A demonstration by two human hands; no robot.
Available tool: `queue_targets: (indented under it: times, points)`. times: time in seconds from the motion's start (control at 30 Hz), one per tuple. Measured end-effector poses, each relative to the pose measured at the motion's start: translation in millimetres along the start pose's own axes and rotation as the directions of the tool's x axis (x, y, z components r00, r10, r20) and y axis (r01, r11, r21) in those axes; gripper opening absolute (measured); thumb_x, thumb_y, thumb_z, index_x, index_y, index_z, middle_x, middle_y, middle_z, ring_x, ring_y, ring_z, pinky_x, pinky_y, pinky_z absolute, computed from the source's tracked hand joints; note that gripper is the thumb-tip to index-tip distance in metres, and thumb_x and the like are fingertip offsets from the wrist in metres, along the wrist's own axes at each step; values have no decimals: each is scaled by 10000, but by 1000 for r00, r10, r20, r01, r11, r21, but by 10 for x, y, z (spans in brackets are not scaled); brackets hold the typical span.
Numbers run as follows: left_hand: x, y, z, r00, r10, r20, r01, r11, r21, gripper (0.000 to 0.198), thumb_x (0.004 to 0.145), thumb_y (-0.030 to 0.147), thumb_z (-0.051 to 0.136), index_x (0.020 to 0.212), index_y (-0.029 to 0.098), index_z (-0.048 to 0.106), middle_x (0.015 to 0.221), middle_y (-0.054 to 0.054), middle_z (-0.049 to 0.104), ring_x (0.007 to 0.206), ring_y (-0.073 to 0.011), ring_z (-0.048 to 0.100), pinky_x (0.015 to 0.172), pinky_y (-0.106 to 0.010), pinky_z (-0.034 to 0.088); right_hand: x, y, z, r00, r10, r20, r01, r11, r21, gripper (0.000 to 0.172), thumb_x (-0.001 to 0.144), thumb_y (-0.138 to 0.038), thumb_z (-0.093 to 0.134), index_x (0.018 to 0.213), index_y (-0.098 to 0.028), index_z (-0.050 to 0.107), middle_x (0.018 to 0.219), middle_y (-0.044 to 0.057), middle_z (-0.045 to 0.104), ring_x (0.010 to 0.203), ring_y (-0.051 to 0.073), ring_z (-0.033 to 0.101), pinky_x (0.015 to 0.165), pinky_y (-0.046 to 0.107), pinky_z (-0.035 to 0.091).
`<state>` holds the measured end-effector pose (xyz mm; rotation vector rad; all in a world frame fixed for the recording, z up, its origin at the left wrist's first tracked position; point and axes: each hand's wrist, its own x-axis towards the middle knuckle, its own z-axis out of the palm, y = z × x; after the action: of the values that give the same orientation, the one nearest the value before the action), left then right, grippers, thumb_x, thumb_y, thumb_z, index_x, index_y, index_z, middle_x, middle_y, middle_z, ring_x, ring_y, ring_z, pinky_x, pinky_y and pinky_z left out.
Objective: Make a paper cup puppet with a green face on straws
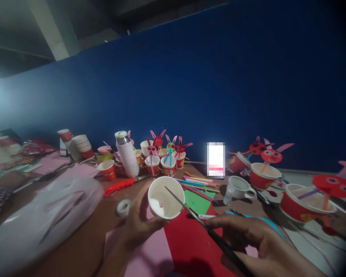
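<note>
My left hand grips a paper cup, tilted so its white inside faces me. My right hand is closed around a pair of scissors, and their thin blade tip reaches into the mouth of the cup. Both hands hover over red paper and pink paper lying on the brown table.
Finished paper-cup animals on straws stand at the back, more at the right. A white flask, red cutter, tape roll, coloured straws, white mug, green paper and a plastic bag lie around.
</note>
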<state>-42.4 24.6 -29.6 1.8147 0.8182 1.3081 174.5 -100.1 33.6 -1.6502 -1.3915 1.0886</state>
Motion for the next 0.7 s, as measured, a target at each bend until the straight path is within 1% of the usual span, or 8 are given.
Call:
queue_targets:
  times: [0.07,0.1,0.2,0.3,0.4,0.47,0.6,0.7]
  points:
    - [4,18,18,997,-59,43,58,998,26,822,553,459,764,1251,136,475,1264,-155,549,1159,-333,511,938,-402,459,10,-57,-20,998,39,43,-39,999,10,352,650,-190,624,989,-241,702,539,-51,522,485,64,417,464,145,347]
    - [6,25,27,995,-70,71,67,997,49,814,558,467,757,1251,146,479,1271,-149,543,1156,-335,511,943,-410,453,16,-75,-31,997,44,69,-46,999,17,339,665,-194,617,991,-240,699,514,-61,483,457,54,376,444,142,323]
    - [16,29,51,986,-58,155,44,995,95,759,596,479,731,1247,175,489,1261,-136,546,1143,-329,516,966,-427,425,37,-86,-57,991,-17,136,13,1000,24,310,698,-193,591,987,-241,695,505,-64,444,445,50,316,417,143,262]
    - [18,15,83,979,-57,198,43,996,73,751,605,455,742,1258,196,475,1262,-127,543,1152,-313,510,973,-411,421,58,-54,-69,984,-83,158,81,997,19,300,710,-193,579,984,-243,691,577,-40,500,493,66,336,430,151,257]
    - [15,11,120,972,-52,228,40,998,55,749,598,441,757,1252,209,476,1255,-118,546,1158,-302,506,984,-409,412,61,-26,-83,981,-41,188,41,999,8,310,726,-194,555,1008,-242,674,616,-30,527,512,74,354,436,156,254]
    - [15,22,142,970,-43,239,29,998,62,734,608,432,754,1249,208,476,1242,-117,553,1157,-294,507,990,-408,406,55,-24,-97,982,-20,185,22,1000,-7,294,725,-180,542,983,-229,674,589,-35,504,502,73,347,424,156,238]
    - [24,53,166,967,-40,253,18,996,89,686,638,387,742,1245,206,476,1233,-112,559,1160,-280,507,987,-397,411,52,-25,-118,977,-29,213,23,999,30,246,722,-131,499,880,-209,672,554,-49,466,467,60,331,402,148,224]
    - [25,54,163,968,-40,249,11,993,115,682,637,346,748,1247,218,471,1255,-99,546,1176,-275,495,989,-386,412,71,-9,-108,980,-30,196,20,999,51,288,715,-103,473,907,-210,659,563,-48,504,439,54,355,387,147,234]
